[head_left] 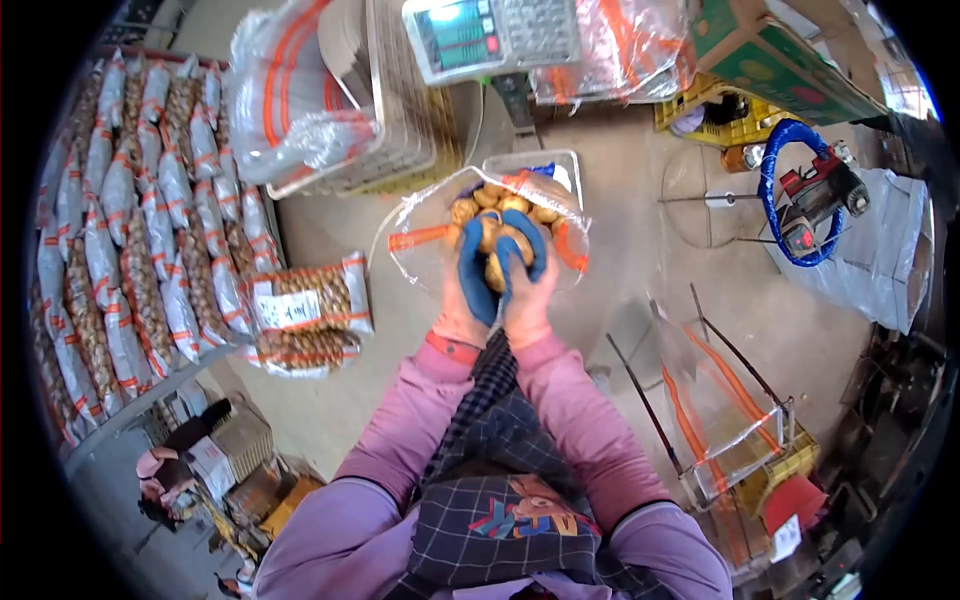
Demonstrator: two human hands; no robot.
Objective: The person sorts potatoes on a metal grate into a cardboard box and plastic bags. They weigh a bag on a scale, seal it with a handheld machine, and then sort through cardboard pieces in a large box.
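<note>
My left hand (476, 272), in a blue glove, curls around round yellow-brown potatoes (492, 232). My right hand (532, 262), also blue-gloved, closes on them from the other side, and the two hands nearly meet. Both are over the mouth of an open clear plastic bag (425, 262) with orange stripes. More potatoes (465, 210) lie in the bag just beyond my fingers. Under the bag's far side shows a pale tray (530, 158). How many potatoes each hand holds is partly hidden by the gloves.
A scale display (490, 42) stands ahead, beside a crate (400, 110) with plastic bags. Filled bags (120, 250) are stacked at left, with a labelled bag (300, 298) at their edge. On the right are a blue ring-shaped stand (768, 190) and a wire bag frame (700, 400).
</note>
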